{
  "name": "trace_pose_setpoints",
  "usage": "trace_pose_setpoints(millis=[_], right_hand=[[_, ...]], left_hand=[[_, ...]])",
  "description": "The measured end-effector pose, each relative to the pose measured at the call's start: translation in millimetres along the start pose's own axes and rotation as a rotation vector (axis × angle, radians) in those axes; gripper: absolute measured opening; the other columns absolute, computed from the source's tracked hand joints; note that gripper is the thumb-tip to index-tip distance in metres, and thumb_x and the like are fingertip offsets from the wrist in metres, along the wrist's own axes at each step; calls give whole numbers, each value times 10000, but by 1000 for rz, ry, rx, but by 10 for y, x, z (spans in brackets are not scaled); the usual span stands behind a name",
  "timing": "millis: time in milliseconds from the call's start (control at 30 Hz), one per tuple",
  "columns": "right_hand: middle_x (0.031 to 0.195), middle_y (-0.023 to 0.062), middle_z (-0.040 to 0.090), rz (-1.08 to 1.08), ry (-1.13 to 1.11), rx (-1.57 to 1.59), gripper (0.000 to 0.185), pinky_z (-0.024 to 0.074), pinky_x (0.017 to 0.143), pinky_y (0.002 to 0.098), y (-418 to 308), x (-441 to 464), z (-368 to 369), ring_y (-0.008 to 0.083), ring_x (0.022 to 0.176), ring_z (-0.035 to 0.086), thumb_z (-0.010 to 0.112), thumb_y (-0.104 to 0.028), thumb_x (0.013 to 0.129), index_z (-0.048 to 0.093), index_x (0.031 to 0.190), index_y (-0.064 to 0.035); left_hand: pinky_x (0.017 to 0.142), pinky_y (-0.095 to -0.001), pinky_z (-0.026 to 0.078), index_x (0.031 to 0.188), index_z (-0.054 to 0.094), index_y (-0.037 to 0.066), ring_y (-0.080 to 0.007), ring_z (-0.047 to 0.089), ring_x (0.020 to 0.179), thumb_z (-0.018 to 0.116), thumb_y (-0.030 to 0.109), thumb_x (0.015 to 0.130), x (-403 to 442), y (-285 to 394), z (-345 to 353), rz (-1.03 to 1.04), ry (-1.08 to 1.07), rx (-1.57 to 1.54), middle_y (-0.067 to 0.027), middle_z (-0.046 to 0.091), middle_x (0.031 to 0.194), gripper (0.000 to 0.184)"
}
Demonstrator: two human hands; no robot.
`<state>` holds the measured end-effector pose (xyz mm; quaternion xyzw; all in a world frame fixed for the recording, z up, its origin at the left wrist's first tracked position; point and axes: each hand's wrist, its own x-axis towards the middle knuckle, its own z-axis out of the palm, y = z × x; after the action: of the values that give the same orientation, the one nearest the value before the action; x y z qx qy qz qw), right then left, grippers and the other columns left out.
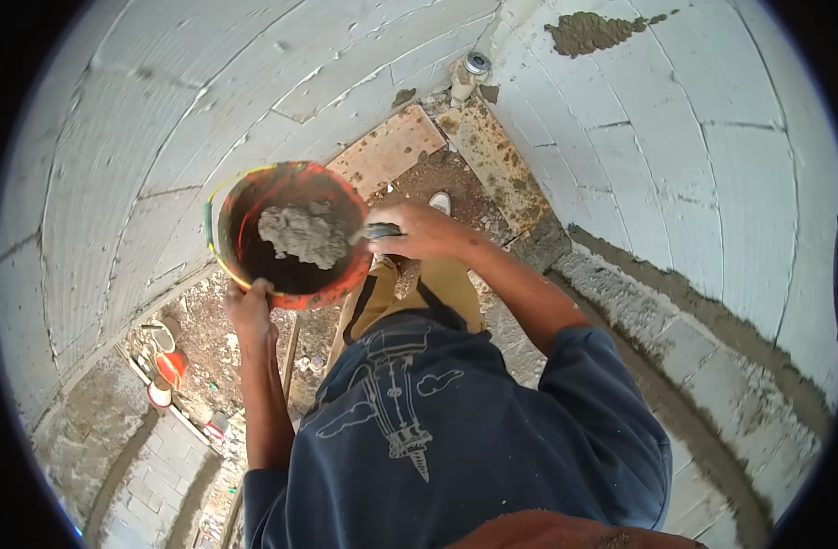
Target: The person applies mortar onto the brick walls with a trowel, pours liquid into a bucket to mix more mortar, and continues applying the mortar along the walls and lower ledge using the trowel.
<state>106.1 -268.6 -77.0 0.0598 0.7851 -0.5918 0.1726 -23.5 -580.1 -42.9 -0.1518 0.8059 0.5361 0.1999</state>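
My left hand (250,313) grips the near-left rim of an orange-red bucket (309,300), its thumb over the edge. The bucket is held up, with its opening facing me. In my right hand (424,231) is the black handle of a trowel (383,231), closed in the fingers at the bucket's right side. A lump of wet grey mortar (304,234) lies over the bucket's opening, where the trowel points. The mortar covers the blade, so its shape is hidden. The bucket's inside looks dark and smeared.
Pale block walls (602,137) meet in a corner ahead, with a mortar patch (588,33) on the right one. A pipe (469,73) stands in that corner. Boards (387,151) lie by my feet. Small containers (170,368) sit at lower left. A mortar-lined block ledge (693,357) runs right.
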Motion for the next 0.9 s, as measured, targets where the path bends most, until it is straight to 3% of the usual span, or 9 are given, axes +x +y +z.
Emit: trace_pose_setpoints(millis=[100, 167, 233, 300, 400, 567, 700, 800, 900], right_hand=[[911, 56, 712, 328, -255, 325, 457, 535, 741, 333, 725, -176, -710, 170, 794, 665, 677, -465, 910, 662, 1210, -121], [993, 88, 694, 493, -95, 419, 476, 535, 656, 348, 1508, -350, -1379, 181, 827, 659, 627, -474, 954, 650, 1250, -103], [828, 53, 645, 742, 272, 92, 467, 499, 558, 357, 2143, -650, -2466, 169, 695, 606, 590, -469, 968, 680, 1175, -61], [649, -24, 522, 532, 751, -86, 423, 411, 496, 316, 2037, -1189, -3318, 96, 563, 491, 577, -432, 990, 688, 1145, -54], [701, 6, 571, 389, 733, -200, 280, 454, 567, 296, 332, -1677, -3351, 100, 605, 529, 627, -314, 977, 675, 1136, -89], [927, 113, 708, 200, 453, -486, 286, 542, 769, 382, -1, -1436, -2511, 277, 851, 692, 661, -260, 916, 623, 1179, -154], [933, 121, 696, 261, 253, -717, 251, 540, 747, 442, 239, -769, -1537, 333, 858, 689, 612, -203, 919, 635, 1169, -187], [885, 105, 681, 95, 387, -996, 214, 535, 729, 458, 556, -350, -792, 321, 844, 691, 580, -198, 935, 639, 1141, -210], [885, 110, 682, 132, 384, -980, 234, 544, 735, 447, -103, -533, -1087, 301, 860, 699, 586, -159, 896, 641, 1123, -162]], left_hand=[[510, -221, 493, 959, 580, 19, -111, 595, 596, 596, -85, 735, -38, -120, 296, -22, 80, -116, -31, 627, 794, 248], [524, -226, 512, 978, 588, 24, -114, 605, 598, 591, -91, 731, -75, -109, 517, -84, 97, -79, -31, 638, 810, 273], [543, -234, 535, 1002, 602, 41, -116, 617, 604, 581, -98, 726, -55, -224, 585, -135, 77, -58, -31, 650, 838, 310], [549, -236, 538, 1008, 608, 52, -119, 621, 611, 579, -100, 722, -92, -292, 723, -123, 91, -67, -33, 654, 849, 325], [577, -252, 544, 1033, 615, 48, -139, 632, 640, 587, -96, 707, -184, -225, 991, -165, 36, -23, -44, 659, 861, 357], [608, -264, 526, 917, 612, 13, -134, 592, 636, 582, -114, 726, -265, 177, 1537, -76, -120, -131, -37, 630, 806, 231], [652, -244, 499, 988, 613, 13, -107, 576, 712, 599, -80, 720, -315, 463, 1718, 172, -261, -102, -22, 625, 854, 284], [624, -232, 413, 885, 551, 39, -70, 471, 686, 592, -76, 739, -348, 720, 1804, 395, -274, -128, 16, 528, 783, 190], [563, -217, 314, 747, 454, 87, -36, 354, 640, 600, -63, 746, -419, 1175, 1787, 549, -277, -147, 57, 416, 715, 209]])
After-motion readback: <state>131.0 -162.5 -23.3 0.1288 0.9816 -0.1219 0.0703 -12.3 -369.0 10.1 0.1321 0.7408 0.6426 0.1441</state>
